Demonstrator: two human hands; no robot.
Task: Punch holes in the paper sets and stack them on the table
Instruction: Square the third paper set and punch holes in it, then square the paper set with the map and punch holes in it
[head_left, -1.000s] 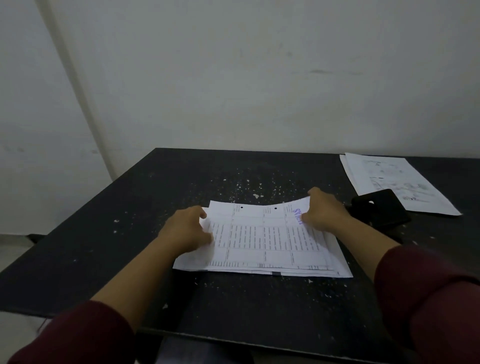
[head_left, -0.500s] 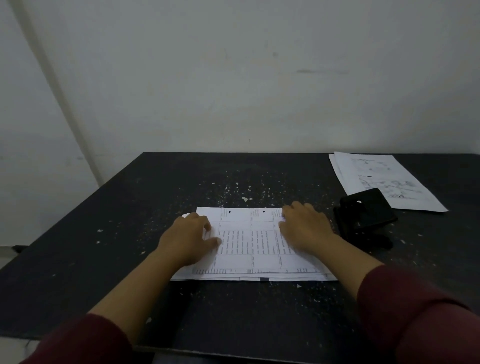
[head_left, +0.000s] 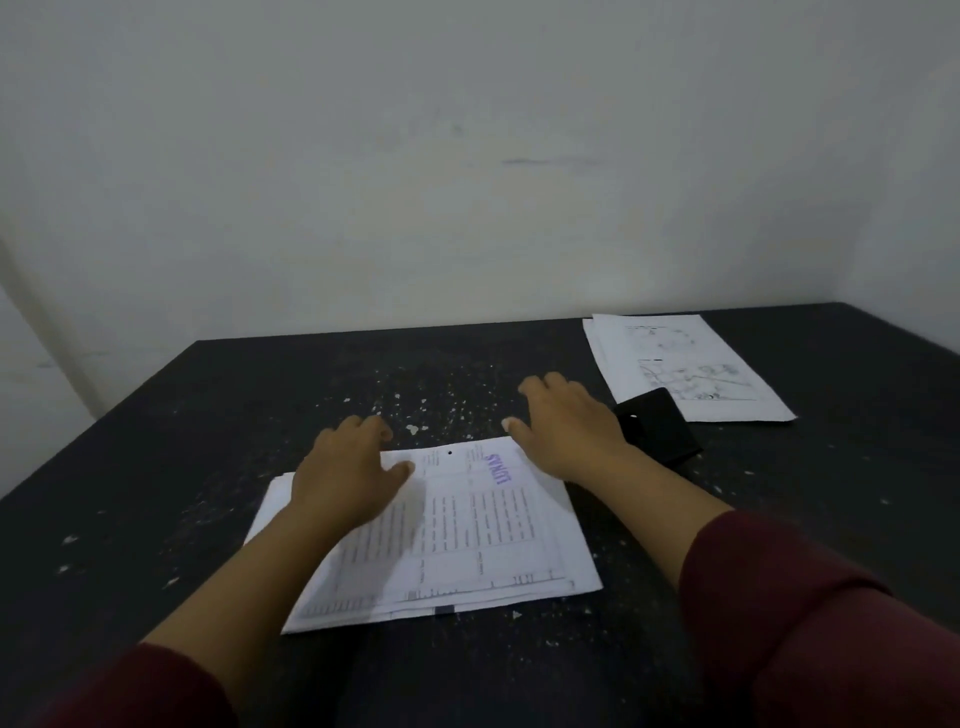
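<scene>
A stack of printed paper sets (head_left: 483, 530) lies on the black table (head_left: 156, 493) in front of me, a punched hole showing near its far edge. My left hand (head_left: 348, 467) rests flat on the stack's left part, fingers spread. Just past the stack's far right corner hovers my right hand (head_left: 566, 426), fingers apart and holding nothing. Right behind that hand sits the black hole punch (head_left: 657, 423). A second pile of white sheets (head_left: 680, 364) lies at the table's far right.
Small white paper bits (head_left: 415, 410) are scattered over the middle of the table. A pale wall (head_left: 467, 182) rises directly behind the table's far edge. The table's left edge runs diagonally at the left.
My right hand has lifted off the stack and moved away toward the far right, uncovering the purple stamp. My left hand stays on the stack's left side.
</scene>
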